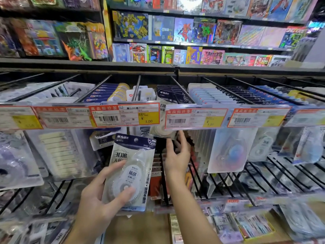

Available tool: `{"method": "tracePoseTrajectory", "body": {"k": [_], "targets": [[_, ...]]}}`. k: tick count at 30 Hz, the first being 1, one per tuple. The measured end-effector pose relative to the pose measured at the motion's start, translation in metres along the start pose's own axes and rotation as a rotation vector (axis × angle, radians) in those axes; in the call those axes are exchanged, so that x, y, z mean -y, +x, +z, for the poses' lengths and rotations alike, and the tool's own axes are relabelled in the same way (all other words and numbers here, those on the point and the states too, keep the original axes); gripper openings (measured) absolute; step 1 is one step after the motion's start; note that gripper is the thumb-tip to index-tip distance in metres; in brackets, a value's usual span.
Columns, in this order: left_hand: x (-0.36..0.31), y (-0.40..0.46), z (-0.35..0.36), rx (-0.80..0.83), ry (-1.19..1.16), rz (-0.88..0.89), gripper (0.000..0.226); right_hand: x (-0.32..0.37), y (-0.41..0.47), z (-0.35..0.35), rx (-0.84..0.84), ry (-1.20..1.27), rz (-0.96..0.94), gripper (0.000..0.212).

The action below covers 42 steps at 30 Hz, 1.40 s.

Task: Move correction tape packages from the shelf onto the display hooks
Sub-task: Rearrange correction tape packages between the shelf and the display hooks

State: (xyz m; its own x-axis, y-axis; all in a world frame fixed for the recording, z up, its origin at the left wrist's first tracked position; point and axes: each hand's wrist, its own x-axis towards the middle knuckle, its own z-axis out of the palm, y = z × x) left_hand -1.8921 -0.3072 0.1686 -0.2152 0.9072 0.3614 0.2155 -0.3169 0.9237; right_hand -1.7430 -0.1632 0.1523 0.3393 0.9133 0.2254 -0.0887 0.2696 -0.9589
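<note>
My left hand grips a correction tape package with a dark blue header and a clear blister, held upright in front of the hook rack. My right hand reaches up under the price-tag rail, its fingers touching another package that hangs on a black display hook; how firmly it holds that package is unclear. More dark-headed packages hang further back on the same hook.
Rows of black hooks carry stationery packs, with price tags along the front rail. A lower hook row and a wooden shelf with loose packs lie below. Toy boxes fill the upper shelves.
</note>
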Motion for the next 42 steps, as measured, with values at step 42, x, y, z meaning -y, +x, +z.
{"method": "tracePoseTrajectory", "body": {"k": [42], "targets": [[-0.050, 0.022, 0.090, 0.066, -0.104, 0.264, 0.055, -0.039, -0.087, -0.126, 0.233, -1.338, -0.439, 0.044]]}}
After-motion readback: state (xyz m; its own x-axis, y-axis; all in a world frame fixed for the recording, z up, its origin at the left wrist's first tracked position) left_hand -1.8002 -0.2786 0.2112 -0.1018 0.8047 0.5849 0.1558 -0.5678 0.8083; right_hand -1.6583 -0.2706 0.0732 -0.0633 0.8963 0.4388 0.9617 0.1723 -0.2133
